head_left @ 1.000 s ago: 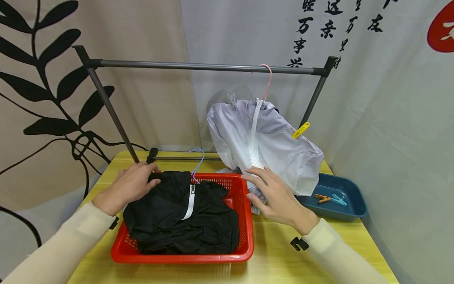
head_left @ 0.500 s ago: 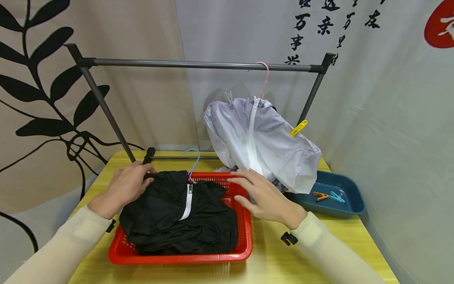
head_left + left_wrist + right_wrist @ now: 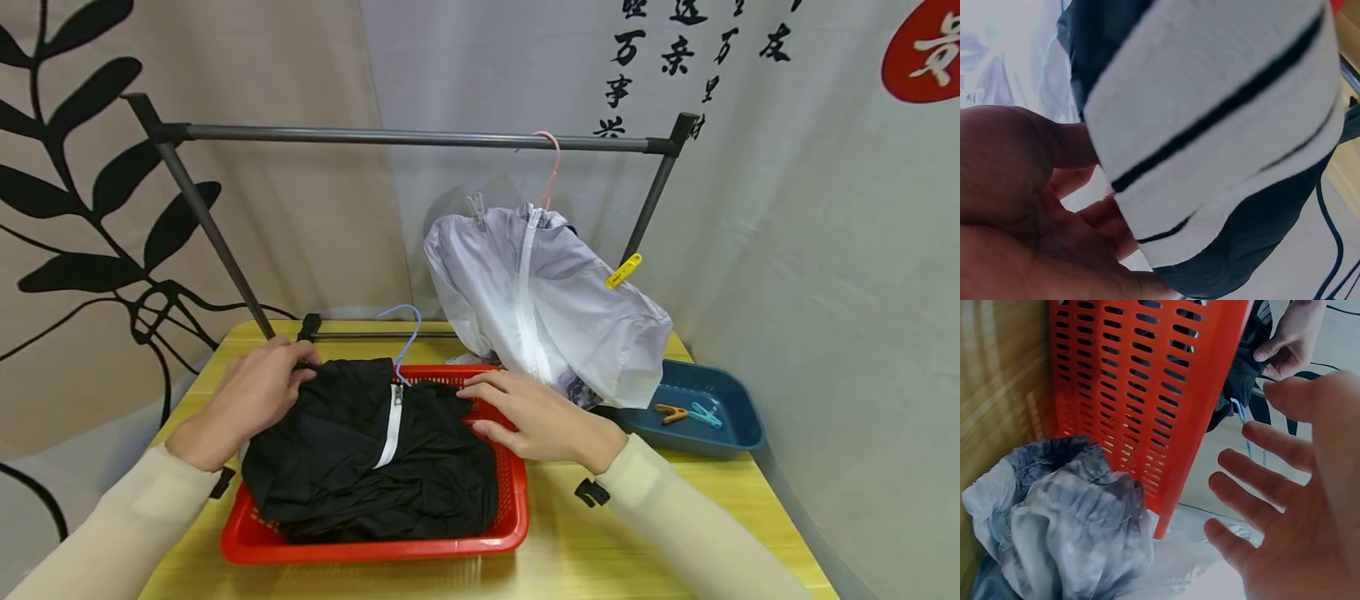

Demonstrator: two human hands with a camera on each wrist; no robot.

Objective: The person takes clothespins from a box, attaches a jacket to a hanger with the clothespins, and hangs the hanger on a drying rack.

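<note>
A black jacket [image 3: 442, 475] with a white zip strip lies bunched in a red basket [image 3: 375, 551]. From its neck rises the hook of a blue hanger [image 3: 414, 329]. My left hand [image 3: 243, 396] pinches the jacket's upper left edge. In the left wrist view, thumb and fingers meet the border of a white panel [image 3: 1210, 94] with black stripes on the jacket. Over the basket's right rim, my right hand [image 3: 543, 421] has its fingers extended and apart, fingertips near the jacket's right shoulder. The right wrist view shows nothing in that hand [image 3: 1291, 500].
A pale grey-white jacket [image 3: 480, 267] hangs by a pink hanger [image 3: 555, 167] from the dark rack bar [image 3: 337, 135]. A yellow clip [image 3: 623, 272] and a grey clip [image 3: 477, 208] are on it. At right, a blue tray [image 3: 731, 437] holds an orange and a turquoise clip.
My right hand has moved left, from beside the hanging jacket to over the basket's right rim. The left hand keeps its pinch on the black jacket. The head view has shifted slightly.
</note>
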